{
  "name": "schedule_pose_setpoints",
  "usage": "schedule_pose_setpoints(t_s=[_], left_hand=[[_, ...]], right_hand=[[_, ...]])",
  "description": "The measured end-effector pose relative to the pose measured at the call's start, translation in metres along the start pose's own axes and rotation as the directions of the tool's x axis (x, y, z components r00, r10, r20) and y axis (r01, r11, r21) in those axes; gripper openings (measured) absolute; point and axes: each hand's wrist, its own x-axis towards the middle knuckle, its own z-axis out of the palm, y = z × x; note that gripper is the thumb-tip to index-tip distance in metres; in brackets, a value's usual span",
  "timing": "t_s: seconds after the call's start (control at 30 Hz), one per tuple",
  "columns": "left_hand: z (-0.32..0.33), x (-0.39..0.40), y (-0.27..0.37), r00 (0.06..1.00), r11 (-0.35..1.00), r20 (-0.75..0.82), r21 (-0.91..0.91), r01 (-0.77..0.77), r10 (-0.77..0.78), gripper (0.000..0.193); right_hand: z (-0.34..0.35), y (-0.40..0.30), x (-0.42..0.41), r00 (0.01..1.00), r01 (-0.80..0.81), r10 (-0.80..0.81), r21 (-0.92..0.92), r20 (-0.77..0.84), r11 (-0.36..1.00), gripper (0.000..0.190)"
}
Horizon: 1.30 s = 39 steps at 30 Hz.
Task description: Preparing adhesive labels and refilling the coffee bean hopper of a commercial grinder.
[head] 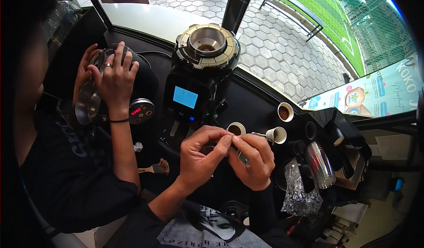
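My left hand (pixel 203 157) and my right hand (pixel 253 158) meet at the fingertips, low in front of the black coffee grinder (pixel 188 82). Thumbs and index fingers are pinched together; whether something small is between them cannot be told. Just beyond my right hand stand a paper cup with dark coffee grounds (pixel 236 129) and a tilted white cup (pixel 280 134) with a metal spoon or handle by it. Another paper cup of brown grounds (pixel 285 112) is farther back. A wooden-handled brush (pixel 154 168) lies left of my left hand.
At left, a co-worker's hands (pixel 116 72) rest on a metal lid or bowl over a black appliance with a red display (pixel 141 111). Stacked clear plastic cups (pixel 320 165) and crumpled plastic wrap (pixel 301 195) lie at right. A window frame (pixel 265 85) edges the dark counter.
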Motion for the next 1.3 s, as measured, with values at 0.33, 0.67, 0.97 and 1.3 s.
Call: schedule_pose_setpoints(t_s=[0.33,0.67,0.97,1.3], left_hand=[[-0.013,-0.003,0.010,0.970,0.859,0.146,0.450,-0.242,0.196,0.012],[-0.014,-0.003,0.016,0.976,0.865,0.137,0.453,-0.213,0.169,0.014],[-0.018,0.000,0.019,0.994,0.944,0.110,0.326,-0.055,0.019,0.018],[-0.022,0.032,0.018,0.784,0.618,0.004,0.613,-0.492,0.621,0.025]], right_hand=[[-0.014,0.002,0.004,0.933,-0.299,0.228,0.245,0.279,0.922,0.026],[-0.015,0.006,0.011,0.945,-0.250,0.195,0.196,0.262,0.948,0.022],[-0.011,0.011,0.027,0.956,-0.126,0.084,0.136,0.281,0.983,0.023],[-0.021,0.045,0.152,0.947,-0.075,0.003,0.213,0.321,0.974,0.010]])
